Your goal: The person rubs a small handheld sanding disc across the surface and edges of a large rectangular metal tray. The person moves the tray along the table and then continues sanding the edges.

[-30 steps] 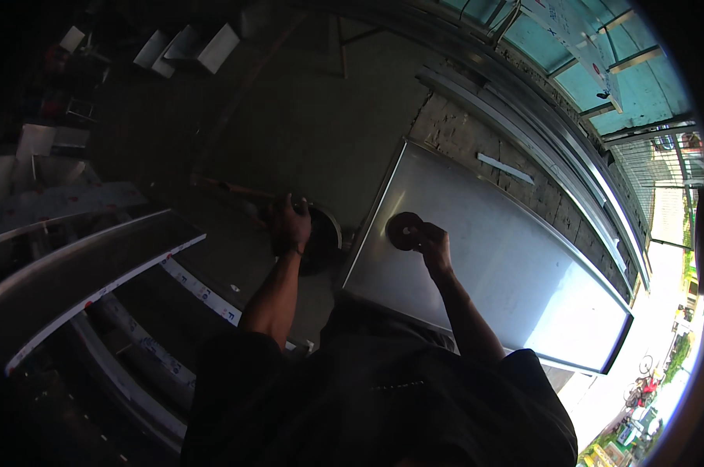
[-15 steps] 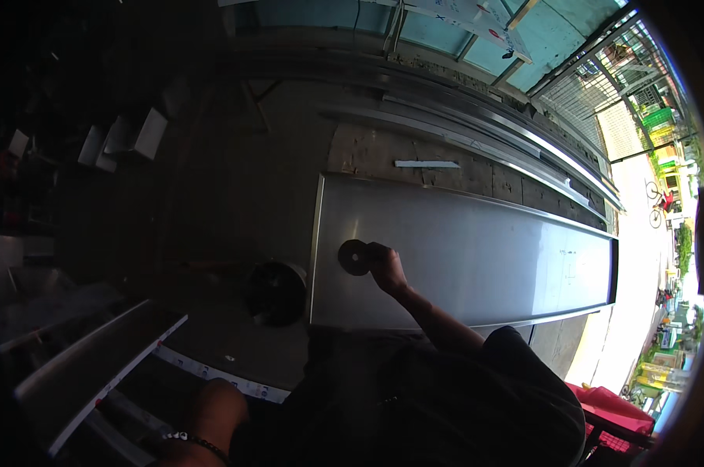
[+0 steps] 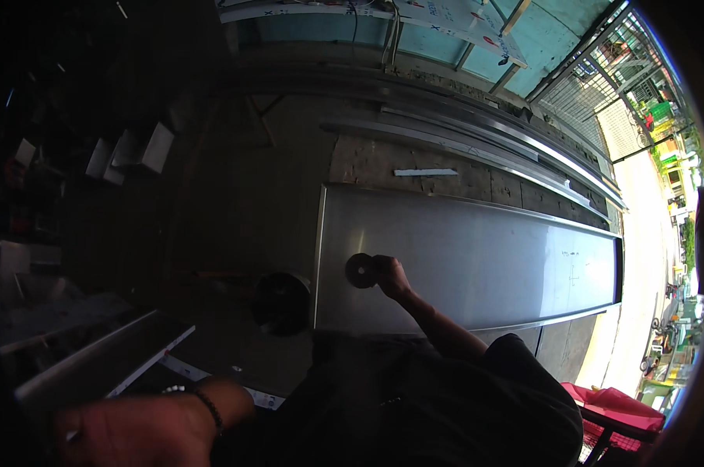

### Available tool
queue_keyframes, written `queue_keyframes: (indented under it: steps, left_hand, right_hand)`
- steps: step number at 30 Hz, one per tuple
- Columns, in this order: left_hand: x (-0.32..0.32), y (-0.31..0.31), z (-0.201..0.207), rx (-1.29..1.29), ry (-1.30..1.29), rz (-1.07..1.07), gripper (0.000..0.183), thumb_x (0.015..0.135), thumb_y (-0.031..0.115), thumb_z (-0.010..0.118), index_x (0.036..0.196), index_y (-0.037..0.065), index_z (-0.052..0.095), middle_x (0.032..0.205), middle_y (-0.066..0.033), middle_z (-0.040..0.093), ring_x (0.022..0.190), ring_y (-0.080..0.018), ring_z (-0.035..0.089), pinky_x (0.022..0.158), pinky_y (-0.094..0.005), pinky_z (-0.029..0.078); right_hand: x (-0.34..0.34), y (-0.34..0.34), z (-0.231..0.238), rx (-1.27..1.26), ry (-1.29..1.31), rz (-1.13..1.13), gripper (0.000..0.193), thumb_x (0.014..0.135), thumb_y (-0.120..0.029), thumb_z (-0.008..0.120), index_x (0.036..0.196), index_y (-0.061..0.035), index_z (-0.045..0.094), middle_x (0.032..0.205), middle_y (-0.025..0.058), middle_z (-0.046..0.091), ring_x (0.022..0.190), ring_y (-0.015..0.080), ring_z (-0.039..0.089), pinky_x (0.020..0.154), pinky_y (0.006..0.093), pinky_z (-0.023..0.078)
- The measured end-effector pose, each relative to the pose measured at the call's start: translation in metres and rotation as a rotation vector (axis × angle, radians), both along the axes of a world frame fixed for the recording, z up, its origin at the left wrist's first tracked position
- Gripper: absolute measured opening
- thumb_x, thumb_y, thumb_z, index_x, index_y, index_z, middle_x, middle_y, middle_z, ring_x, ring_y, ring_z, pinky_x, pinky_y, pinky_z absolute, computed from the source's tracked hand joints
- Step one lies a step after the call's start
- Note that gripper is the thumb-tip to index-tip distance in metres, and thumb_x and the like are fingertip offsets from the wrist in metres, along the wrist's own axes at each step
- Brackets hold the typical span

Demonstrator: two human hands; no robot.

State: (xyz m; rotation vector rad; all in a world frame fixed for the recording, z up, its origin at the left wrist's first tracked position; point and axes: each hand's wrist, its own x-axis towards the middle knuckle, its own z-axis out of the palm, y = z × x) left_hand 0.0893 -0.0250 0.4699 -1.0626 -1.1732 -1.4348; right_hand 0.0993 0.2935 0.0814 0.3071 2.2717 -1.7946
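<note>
In my right hand (image 3: 391, 277), fingers closed on its rim, is a dark round grinding disc (image 3: 355, 269) with a hole in the centre. The disc is over the near-left part of a long, shallow stainless-steel tray (image 3: 461, 265) with raised edges; I cannot tell whether it touches the metal. My left hand (image 3: 134, 432), with a beaded bracelet at the wrist, is at the lower left, apart from the tray. Motion blurs it, and its fingers cannot be made out.
A dark round container (image 3: 280, 303) stands against the tray's left end. Long metal profiles (image 3: 484, 144) lie beyond the tray, near a thin pale strip (image 3: 426, 172). At lower left is a sheet-metal panel (image 3: 111, 354). A red cloth-like item (image 3: 612, 406) hangs at lower right.
My left hand has come up into view at the lower left. The view has shifted slightly; the right hand still holds the disc over nearly the same part of the tray.
</note>
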Motion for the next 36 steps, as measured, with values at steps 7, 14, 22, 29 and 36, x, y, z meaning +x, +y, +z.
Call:
queue_keyframes:
  steps: [7, 14, 22, 29, 36]
  left_hand:
    - [-0.071, -0.011, -0.335, -0.177, -1.500, 1.063, 0.070, 0.097, 0.057, 0.055, 0.139, 0.000, 0.052, 0.131, -0.0252, 0.056, 0.128, -0.0371, 0.052, 0.103, -0.0467, 0.044]
    - [-0.036, -0.060, -0.513, -0.183, -1.817, 1.293, 0.067, 0.102, 0.056, 0.042, 0.141, 0.002, 0.052, 0.141, -0.0267, 0.053, 0.130, -0.0408, 0.052, 0.106, -0.0469, 0.044]
    - [-0.051, -0.008, -0.515, -0.480, -1.922, 1.346, 0.060, 0.104, 0.041, 0.042, 0.141, -0.006, 0.046, 0.133, -0.0302, 0.058, 0.122, -0.0426, 0.059, 0.100, -0.0479, 0.050]
    - [-0.063, 0.006, -0.490, -0.233, -2.074, 1.397, 0.069, 0.098, 0.040, 0.055, 0.130, -0.019, 0.037, 0.115, -0.0344, 0.064, 0.104, -0.0429, 0.068, 0.087, -0.0464, 0.058]
    - [-0.069, 0.016, -0.479, -0.077, -2.075, 1.451, 0.067, 0.096, 0.037, 0.058, 0.131, -0.016, 0.037, 0.116, -0.0356, 0.062, 0.102, -0.0448, 0.068, 0.087, -0.0489, 0.058]
  right_hand:
    - [0.012, -0.015, -0.062, -0.087, -0.165, -0.014, 0.019, 0.084, -0.017, 0.075, 0.089, 0.0010, 0.076, 0.069, 0.0072, 0.070, 0.058, 0.0142, 0.067, 0.054, 0.0288, 0.054]
    - [0.005, -0.072, -0.045, -0.278, -0.313, 0.261, 0.021, 0.085, -0.018, 0.075, 0.092, 0.0021, 0.075, 0.073, 0.0074, 0.071, 0.066, 0.0128, 0.068, 0.058, 0.0289, 0.056]
    - [-0.053, -0.023, -0.046, -0.513, -0.225, 0.117, 0.028, 0.085, -0.020, 0.076, 0.096, 0.0049, 0.072, 0.079, 0.0075, 0.068, 0.069, 0.0149, 0.066, 0.063, 0.0289, 0.054]
    - [-0.091, -0.010, -0.043, -0.368, -0.209, 0.089, 0.026, 0.087, -0.019, 0.074, 0.100, 0.0043, 0.072, 0.083, 0.0079, 0.069, 0.075, 0.0143, 0.066, 0.064, 0.0298, 0.054]
    - [-0.073, -0.014, -0.037, -0.503, -0.174, 0.125, 0.016, 0.086, -0.016, 0.073, 0.090, -0.0003, 0.075, 0.071, 0.0021, 0.066, 0.064, 0.0090, 0.060, 0.056, 0.0251, 0.046]
